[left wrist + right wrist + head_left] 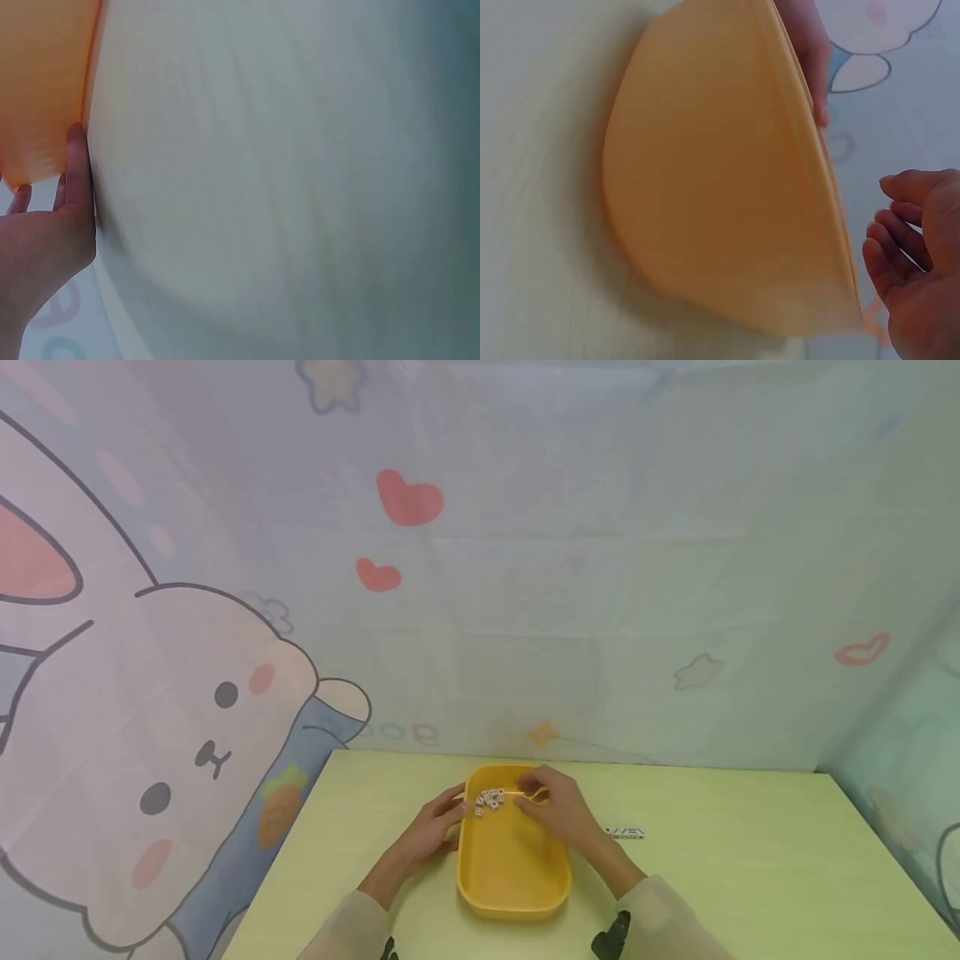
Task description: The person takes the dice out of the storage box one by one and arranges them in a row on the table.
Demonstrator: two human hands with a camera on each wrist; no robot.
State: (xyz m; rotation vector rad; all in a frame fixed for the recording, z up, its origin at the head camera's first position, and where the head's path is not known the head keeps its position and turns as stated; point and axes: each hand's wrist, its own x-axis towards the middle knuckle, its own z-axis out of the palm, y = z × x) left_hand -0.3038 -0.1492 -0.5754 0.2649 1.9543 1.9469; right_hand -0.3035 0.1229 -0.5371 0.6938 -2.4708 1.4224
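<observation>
A yellow plastic tray stands on the table in front of me. Several small white dice lie clustered inside it, near the far left corner. My left hand rests against the tray's left side, its fingers fairly straight along the outer wall and rim. Over the tray's far right part is my right hand, its fingers loosely bent. A gap shows between thumb and fingers of that hand in the right wrist view, with nothing visible between them. A short row of white dice lies right of the tray, beside my right wrist.
The pale green table extends to both sides of the tray. Behind it hangs a printed cloth backdrop with a rabbit and hearts. At the far right edge a dark cable hangs.
</observation>
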